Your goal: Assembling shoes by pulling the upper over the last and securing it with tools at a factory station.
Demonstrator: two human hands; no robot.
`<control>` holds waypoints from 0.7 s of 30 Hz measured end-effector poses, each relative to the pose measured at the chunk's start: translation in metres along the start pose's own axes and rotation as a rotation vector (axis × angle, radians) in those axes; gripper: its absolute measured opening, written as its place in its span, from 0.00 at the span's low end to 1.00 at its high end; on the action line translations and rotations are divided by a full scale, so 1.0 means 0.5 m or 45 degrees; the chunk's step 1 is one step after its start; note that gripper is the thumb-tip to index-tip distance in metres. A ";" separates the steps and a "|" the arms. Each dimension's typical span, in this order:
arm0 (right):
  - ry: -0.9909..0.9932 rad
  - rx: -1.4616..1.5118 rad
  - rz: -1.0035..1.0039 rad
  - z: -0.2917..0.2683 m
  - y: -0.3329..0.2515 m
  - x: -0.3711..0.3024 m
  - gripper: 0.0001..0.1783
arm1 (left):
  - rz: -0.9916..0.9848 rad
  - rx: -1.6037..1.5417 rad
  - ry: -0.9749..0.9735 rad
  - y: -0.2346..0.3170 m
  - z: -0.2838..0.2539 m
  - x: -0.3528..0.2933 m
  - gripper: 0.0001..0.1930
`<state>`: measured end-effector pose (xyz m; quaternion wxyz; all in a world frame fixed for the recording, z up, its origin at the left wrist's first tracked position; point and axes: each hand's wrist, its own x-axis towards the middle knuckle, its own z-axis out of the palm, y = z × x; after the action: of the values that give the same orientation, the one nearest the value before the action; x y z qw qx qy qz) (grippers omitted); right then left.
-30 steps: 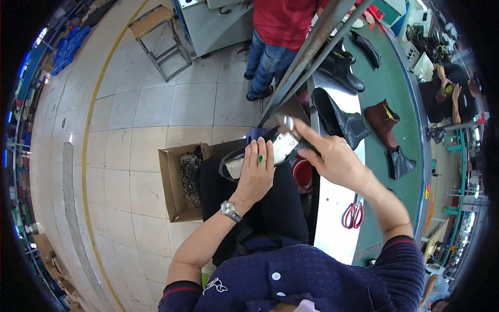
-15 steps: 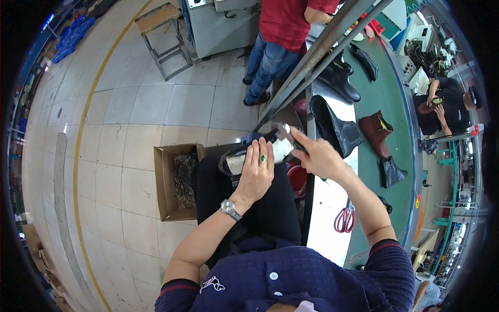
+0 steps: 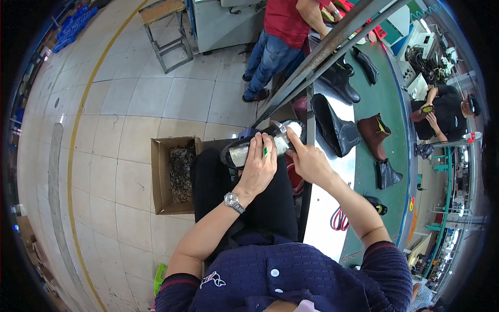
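Note:
A dark shoe (image 3: 238, 155) rests bottom-up across my lap, its pale underside facing me. My left hand (image 3: 260, 165) lies over its middle, fingers bent round it and a green-stoned ring on one. Toward the shoe's far right end, my right hand (image 3: 311, 162) is closed on a grey metal hand tool (image 3: 278, 128). The tool's head is against or just over the pale underside; my fingers hide its handle, and its exact kind cannot be made out.
An open cardboard box (image 3: 162, 177) with dark scraps stands left of my legs. On the right bench are a black boot (image 3: 332, 127), a brown boot (image 3: 375, 135) and red-handled scissors (image 3: 339, 219). A slanting metal post (image 3: 317, 65) rises ahead, near a person in red (image 3: 283, 23).
My right hand and the tool have shifted slightly left along the shoe, showing more of its pale far end. My left hand keeps its hold. The person in red has moved an arm.

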<state>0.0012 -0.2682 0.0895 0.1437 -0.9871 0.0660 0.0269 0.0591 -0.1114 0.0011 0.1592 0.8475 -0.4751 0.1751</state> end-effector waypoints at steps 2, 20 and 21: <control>-0.216 -0.188 -0.055 -0.033 -0.016 0.009 0.37 | -0.030 -0.002 -0.018 -0.001 0.001 -0.003 0.24; -0.852 1.305 0.498 -0.019 -0.056 -0.012 0.32 | -0.469 -0.945 -0.290 -0.136 -0.065 0.041 0.28; -0.749 1.072 0.412 -0.010 -0.060 -0.022 0.32 | -0.440 -1.068 -0.298 -0.138 -0.071 0.040 0.29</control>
<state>-0.0054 -0.2397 0.1034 0.5336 -0.7720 0.1792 0.2954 0.1232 -0.0765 0.0344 0.4605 0.7907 -0.3713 -0.1578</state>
